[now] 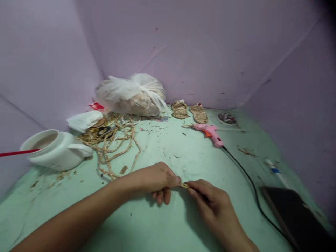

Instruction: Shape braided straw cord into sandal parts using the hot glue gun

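Near the front middle of the green table, my left hand point(160, 180) pinches one end of a small straw-coloured piece point(184, 185) between thumb and forefinger, its other fingers curled below. The other end of the piece is pinched by my right hand point(210, 197). Only a short stretch of it shows between my fingertips. Behind my left hand a long braided straw cord point(106, 157) lies in loose loops.
A pink glue gun point(210, 132) lies beyond my right hand, its black cable point(249, 178) running past a dark phone-like slab point(296, 217). A white pot point(56, 150) stands left. Two small woven soles point(199, 113) and a plastic bag point(133, 96) are at the back.
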`<state>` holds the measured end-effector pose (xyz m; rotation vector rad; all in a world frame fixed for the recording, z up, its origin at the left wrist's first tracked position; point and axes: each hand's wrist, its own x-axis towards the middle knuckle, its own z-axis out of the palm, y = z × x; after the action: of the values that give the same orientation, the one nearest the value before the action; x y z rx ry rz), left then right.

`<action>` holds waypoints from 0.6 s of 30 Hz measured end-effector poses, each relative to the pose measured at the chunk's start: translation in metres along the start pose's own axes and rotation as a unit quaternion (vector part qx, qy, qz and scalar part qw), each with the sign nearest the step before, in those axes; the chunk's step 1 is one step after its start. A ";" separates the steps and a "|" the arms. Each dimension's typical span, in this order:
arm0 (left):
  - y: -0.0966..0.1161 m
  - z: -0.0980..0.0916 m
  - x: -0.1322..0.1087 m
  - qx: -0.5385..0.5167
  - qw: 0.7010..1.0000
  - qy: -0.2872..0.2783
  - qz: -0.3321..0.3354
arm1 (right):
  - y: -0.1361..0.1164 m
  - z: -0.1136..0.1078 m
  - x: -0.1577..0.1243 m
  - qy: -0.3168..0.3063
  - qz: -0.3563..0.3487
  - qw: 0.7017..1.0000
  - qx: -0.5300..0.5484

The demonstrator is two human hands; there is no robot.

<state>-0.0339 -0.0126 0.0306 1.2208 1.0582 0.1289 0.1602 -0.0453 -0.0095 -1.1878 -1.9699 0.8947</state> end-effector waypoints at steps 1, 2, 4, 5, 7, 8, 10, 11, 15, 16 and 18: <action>-0.001 -0.005 0.001 0.006 1.000 0.011 -0.009 | -0.001 0.000 0.000 -0.004 0.033 0.999 0.013; -0.002 -0.010 0.001 0.017 0.999 0.034 -0.012 | -0.001 -0.001 0.000 0.000 0.063 0.998 0.029; -0.001 -0.020 -0.001 0.051 0.994 0.091 0.010 | 0.001 -0.004 0.000 0.019 0.120 0.990 0.073; 0.000 -0.024 -0.003 0.068 0.992 0.099 0.026 | 0.002 -0.006 0.000 0.025 0.150 0.983 0.101; 0.002 -0.031 -0.008 0.098 0.988 0.111 0.046 | 0.003 -0.010 0.001 0.011 0.211 0.964 0.163; 0.004 -0.033 -0.010 0.117 0.985 0.121 0.044 | 0.003 -0.011 0.001 -0.009 0.238 0.952 0.194; 0.007 -0.035 -0.014 0.152 0.979 0.134 0.027 | 0.001 -0.014 0.003 -0.057 0.285 0.922 0.255; 0.008 -0.035 -0.016 0.162 0.978 0.134 0.017 | 0.001 -0.016 0.004 -0.077 0.303 0.907 0.282; 0.009 -0.036 -0.020 0.111 0.989 0.097 -0.019 | -0.003 -0.020 0.005 -0.122 0.338 0.861 0.359; 0.009 -0.036 -0.020 0.090 0.991 0.094 -0.024 | -0.003 -0.020 0.005 -0.129 0.339 0.855 0.370; 0.007 -0.038 -0.019 0.058 0.994 0.090 -0.021 | -0.003 -0.021 0.004 -0.138 0.338 0.848 0.384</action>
<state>-0.0686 0.0052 0.0489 1.3085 1.2612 0.1492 0.1737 -0.0384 0.0053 -1.2774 -1.0964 2.0689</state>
